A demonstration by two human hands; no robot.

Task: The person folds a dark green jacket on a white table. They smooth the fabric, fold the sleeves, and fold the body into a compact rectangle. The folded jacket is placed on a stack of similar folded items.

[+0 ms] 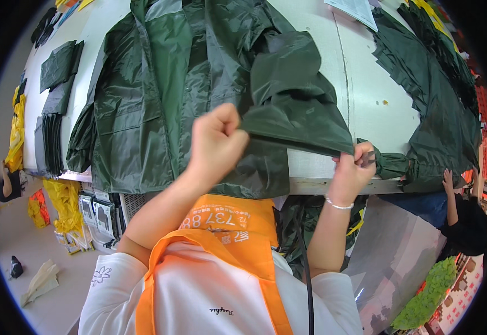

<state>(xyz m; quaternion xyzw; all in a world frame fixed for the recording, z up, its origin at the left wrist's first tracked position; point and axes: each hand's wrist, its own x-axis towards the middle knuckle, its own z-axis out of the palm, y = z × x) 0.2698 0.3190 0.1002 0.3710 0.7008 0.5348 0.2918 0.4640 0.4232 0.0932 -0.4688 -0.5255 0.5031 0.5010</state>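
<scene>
A dark green raincoat (165, 84) lies spread on the white table (377, 95). My left hand (217, 139) is closed in a fist on a fold of its fabric near the table's front edge. My right hand (353, 165) pinches the corner of the same fold (299, 125) at the table's edge. The fabric is stretched taut between both hands. I wear an orange apron (221, 223) over a white top.
More dark green garments (444, 106) are heaped at the right of the table, and folded dark pieces (59, 84) lie at the left. Yellow fabric (65, 201) hangs below the table's left. Another person (466, 218) stands at the right, a hand on the table edge.
</scene>
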